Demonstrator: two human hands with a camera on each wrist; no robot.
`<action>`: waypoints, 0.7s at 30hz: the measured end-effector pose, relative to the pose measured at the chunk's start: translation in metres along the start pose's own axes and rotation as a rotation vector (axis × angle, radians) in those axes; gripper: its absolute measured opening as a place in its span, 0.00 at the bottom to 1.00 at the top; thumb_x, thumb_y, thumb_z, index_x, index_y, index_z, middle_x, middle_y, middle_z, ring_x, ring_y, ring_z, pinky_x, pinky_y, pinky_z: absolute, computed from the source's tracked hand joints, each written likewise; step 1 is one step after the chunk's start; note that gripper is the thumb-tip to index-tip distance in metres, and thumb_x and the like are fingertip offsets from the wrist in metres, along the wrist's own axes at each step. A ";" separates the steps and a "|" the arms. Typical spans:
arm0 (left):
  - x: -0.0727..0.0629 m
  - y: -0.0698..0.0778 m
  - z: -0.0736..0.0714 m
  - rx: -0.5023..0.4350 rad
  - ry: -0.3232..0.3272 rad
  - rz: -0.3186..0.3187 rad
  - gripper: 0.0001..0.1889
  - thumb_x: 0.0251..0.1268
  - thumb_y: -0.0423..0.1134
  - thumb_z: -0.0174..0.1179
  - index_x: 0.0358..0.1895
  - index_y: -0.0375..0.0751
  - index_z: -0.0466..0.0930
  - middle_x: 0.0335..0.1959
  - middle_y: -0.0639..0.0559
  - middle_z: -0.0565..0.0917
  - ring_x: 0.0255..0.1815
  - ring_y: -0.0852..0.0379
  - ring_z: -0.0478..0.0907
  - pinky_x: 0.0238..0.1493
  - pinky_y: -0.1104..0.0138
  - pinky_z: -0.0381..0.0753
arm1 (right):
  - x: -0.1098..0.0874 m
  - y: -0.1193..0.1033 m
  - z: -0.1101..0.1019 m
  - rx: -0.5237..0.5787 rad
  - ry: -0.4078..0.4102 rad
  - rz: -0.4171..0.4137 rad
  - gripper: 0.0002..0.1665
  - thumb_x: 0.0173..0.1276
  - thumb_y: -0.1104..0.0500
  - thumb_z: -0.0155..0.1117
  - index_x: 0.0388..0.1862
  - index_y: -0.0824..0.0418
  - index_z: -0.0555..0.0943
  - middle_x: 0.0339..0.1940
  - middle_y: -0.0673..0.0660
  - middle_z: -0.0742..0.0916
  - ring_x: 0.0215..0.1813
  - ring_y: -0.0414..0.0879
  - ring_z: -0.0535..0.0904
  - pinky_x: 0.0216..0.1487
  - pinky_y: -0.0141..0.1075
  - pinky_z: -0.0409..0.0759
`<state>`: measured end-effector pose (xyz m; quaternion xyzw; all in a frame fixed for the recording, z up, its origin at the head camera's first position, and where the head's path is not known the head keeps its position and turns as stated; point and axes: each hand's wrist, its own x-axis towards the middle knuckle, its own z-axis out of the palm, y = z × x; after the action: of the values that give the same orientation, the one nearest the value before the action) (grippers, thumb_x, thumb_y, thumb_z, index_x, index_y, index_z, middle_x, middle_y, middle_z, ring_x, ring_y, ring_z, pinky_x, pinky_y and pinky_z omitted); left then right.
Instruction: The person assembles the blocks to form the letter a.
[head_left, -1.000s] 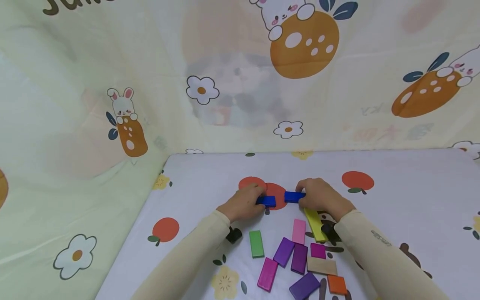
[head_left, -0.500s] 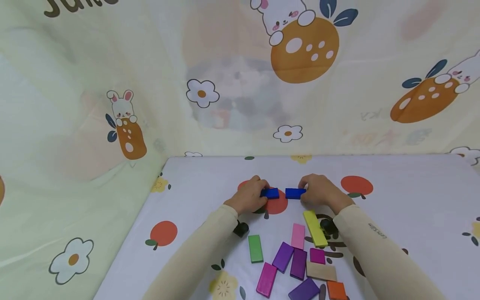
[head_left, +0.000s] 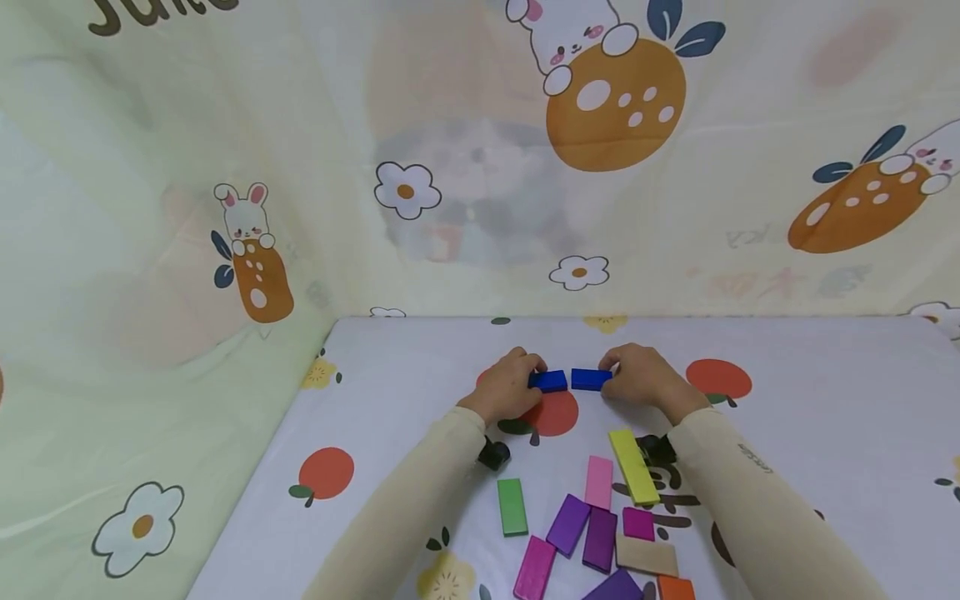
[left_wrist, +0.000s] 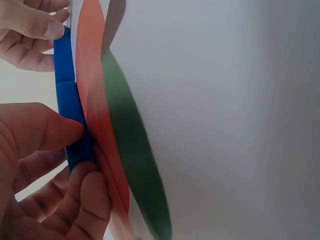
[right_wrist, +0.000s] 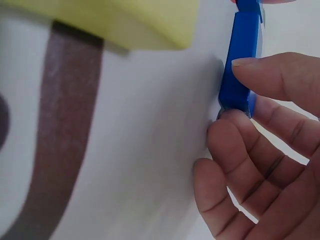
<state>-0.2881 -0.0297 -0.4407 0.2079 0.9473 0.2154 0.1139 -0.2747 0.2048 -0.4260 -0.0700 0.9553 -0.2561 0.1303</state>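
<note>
My left hand point(head_left: 508, 387) pinches a blue block point(head_left: 552, 382) between thumb and fingers at its left end. A second blue block point(head_left: 589, 379) lies just right of it, its outer end pinched by my right hand point(head_left: 647, 385). The two blocks are nearly in line, inner ends facing across a narrow gap in the head view. In the left wrist view, the thumb lies on the left blue block point(left_wrist: 71, 102), and the other block point(left_wrist: 63, 56) follows end to end. In the right wrist view, the thumb presses on the side of the right blue block point(right_wrist: 240, 57).
Nearer me lie a green block point(head_left: 513, 507), a yellow block point(head_left: 634, 468), a pink block point(head_left: 598, 482), a magenta block point(head_left: 535, 568), several purple blocks, a tan block point(head_left: 647, 555) and an orange block point(head_left: 677, 587). A printed cloth wall point(head_left: 465, 283) rises behind the table.
My left hand has moved right and away from me with its blue block, narrowing the gap to the other one. My right hand has shifted slightly away from me, still holding its block.
</note>
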 end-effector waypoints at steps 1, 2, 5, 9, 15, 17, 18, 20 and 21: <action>0.001 0.000 0.000 -0.006 0.005 -0.003 0.19 0.73 0.38 0.63 0.65 0.45 0.81 0.54 0.49 0.78 0.51 0.57 0.75 0.49 0.67 0.79 | 0.001 0.001 0.000 0.001 0.004 0.000 0.21 0.66 0.62 0.69 0.56 0.70 0.84 0.49 0.67 0.86 0.47 0.58 0.79 0.55 0.54 0.80; 0.002 0.000 0.001 -0.008 0.011 -0.004 0.19 0.73 0.39 0.63 0.65 0.45 0.81 0.54 0.50 0.78 0.50 0.57 0.74 0.49 0.67 0.79 | 0.002 0.001 0.000 0.003 0.009 -0.002 0.22 0.66 0.62 0.69 0.57 0.70 0.84 0.48 0.67 0.86 0.47 0.58 0.79 0.54 0.54 0.80; 0.005 -0.001 0.002 -0.025 0.023 -0.009 0.19 0.73 0.38 0.63 0.64 0.45 0.81 0.54 0.50 0.77 0.50 0.56 0.74 0.49 0.67 0.79 | 0.005 0.003 0.001 0.017 0.022 0.002 0.22 0.66 0.61 0.70 0.58 0.70 0.84 0.48 0.66 0.86 0.48 0.58 0.79 0.53 0.52 0.81; 0.007 -0.002 0.002 -0.054 0.032 -0.009 0.19 0.73 0.38 0.62 0.65 0.45 0.81 0.54 0.49 0.77 0.50 0.56 0.74 0.49 0.67 0.79 | 0.008 0.005 0.002 0.033 0.033 0.013 0.23 0.68 0.60 0.69 0.59 0.70 0.83 0.49 0.66 0.85 0.49 0.59 0.78 0.53 0.52 0.81; 0.013 -0.002 0.000 -0.048 0.021 -0.008 0.19 0.74 0.37 0.62 0.66 0.44 0.81 0.56 0.48 0.77 0.52 0.56 0.74 0.52 0.66 0.79 | 0.008 0.004 0.001 0.050 0.044 0.020 0.23 0.68 0.60 0.70 0.59 0.70 0.83 0.48 0.66 0.85 0.49 0.58 0.78 0.53 0.51 0.81; 0.016 0.000 -0.001 -0.039 0.011 -0.016 0.19 0.74 0.37 0.61 0.66 0.45 0.80 0.56 0.48 0.76 0.52 0.57 0.74 0.53 0.66 0.80 | 0.008 0.005 0.001 0.052 0.050 0.019 0.23 0.68 0.60 0.70 0.59 0.70 0.83 0.48 0.66 0.85 0.49 0.59 0.78 0.52 0.51 0.81; 0.018 0.000 -0.001 -0.035 0.007 -0.021 0.19 0.75 0.37 0.61 0.66 0.45 0.80 0.57 0.49 0.76 0.53 0.57 0.74 0.54 0.66 0.80 | 0.008 0.005 0.001 0.053 0.053 0.021 0.23 0.68 0.60 0.69 0.59 0.70 0.83 0.48 0.66 0.85 0.49 0.58 0.78 0.53 0.51 0.81; 0.021 0.002 -0.002 -0.036 -0.003 -0.032 0.19 0.75 0.37 0.61 0.66 0.46 0.80 0.58 0.49 0.76 0.53 0.57 0.74 0.55 0.65 0.80 | 0.008 0.008 0.000 0.056 0.061 0.022 0.23 0.68 0.60 0.69 0.58 0.70 0.83 0.48 0.67 0.85 0.49 0.59 0.78 0.53 0.52 0.81; 0.023 0.003 -0.003 -0.036 -0.007 -0.032 0.19 0.75 0.37 0.61 0.66 0.46 0.80 0.58 0.49 0.76 0.53 0.57 0.74 0.55 0.65 0.80 | 0.009 0.009 0.000 0.055 0.066 0.021 0.22 0.68 0.60 0.69 0.58 0.70 0.83 0.48 0.67 0.85 0.49 0.59 0.78 0.52 0.52 0.81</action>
<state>-0.3084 -0.0178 -0.4396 0.1914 0.9461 0.2299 0.1243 -0.2836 0.2111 -0.4324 -0.0477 0.9523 -0.2831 0.1033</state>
